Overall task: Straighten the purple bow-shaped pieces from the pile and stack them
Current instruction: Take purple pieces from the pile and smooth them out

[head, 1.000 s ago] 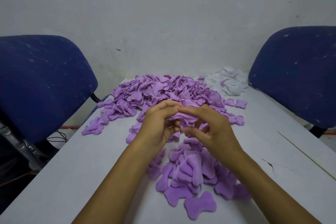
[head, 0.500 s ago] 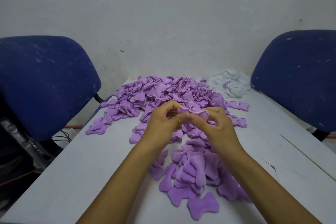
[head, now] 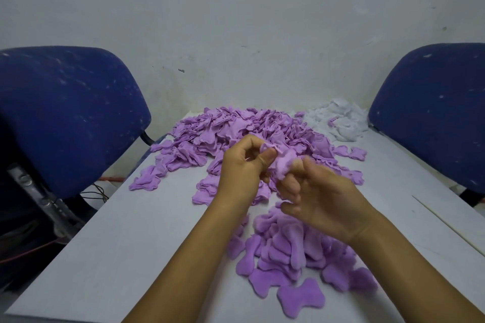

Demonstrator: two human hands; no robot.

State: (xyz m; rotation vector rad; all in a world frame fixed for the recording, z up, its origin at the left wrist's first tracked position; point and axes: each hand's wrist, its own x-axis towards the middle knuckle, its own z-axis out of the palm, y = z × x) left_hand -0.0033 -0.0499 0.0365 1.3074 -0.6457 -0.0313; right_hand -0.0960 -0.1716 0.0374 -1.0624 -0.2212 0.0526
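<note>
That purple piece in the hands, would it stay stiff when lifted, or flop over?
Probably floppy: the purple piece crumples and folds between the left hand and right hand. Likely light, since fingertips alone hold it up. It looks soft and fuzzy, so it should not slip or roll.

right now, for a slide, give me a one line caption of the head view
Both hands, left hand and right hand, work one purple bow-shaped piece between the pile and the stack.
</note>
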